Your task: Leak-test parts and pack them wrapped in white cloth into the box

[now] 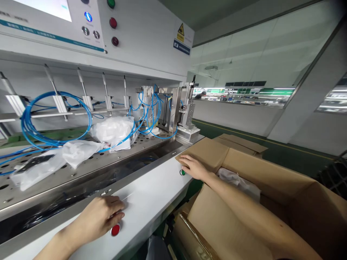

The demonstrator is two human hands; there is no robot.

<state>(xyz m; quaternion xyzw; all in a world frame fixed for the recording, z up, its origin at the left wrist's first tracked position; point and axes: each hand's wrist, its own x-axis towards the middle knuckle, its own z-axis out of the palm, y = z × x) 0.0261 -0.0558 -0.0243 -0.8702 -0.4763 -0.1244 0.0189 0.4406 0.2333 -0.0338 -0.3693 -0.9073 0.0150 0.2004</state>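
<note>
On the white front panel of the machine, my left hand [104, 218] lies with loosely bent fingers and the thumb apart from them. A red push button [115, 230] is right beside its thumb, and no held thing shows. Farther right, my right hand [194, 168] reaches over an open cardboard box [244, 162], its fingers stretched out on the box's flap [207, 151] where it overlaps the panel. Just below those fingers sits a green push button [182, 172]. Whether the right thumb touches it, I cannot tell.
Coiled blue air tubing [27, 119] and clear plastic bags [114, 130] lie on the perforated metal bed [92, 162]. Metal cylinders [86, 103] stand behind. A white plastic bag [240, 184] lies inside the box. Another carton [241, 142] is beyond it.
</note>
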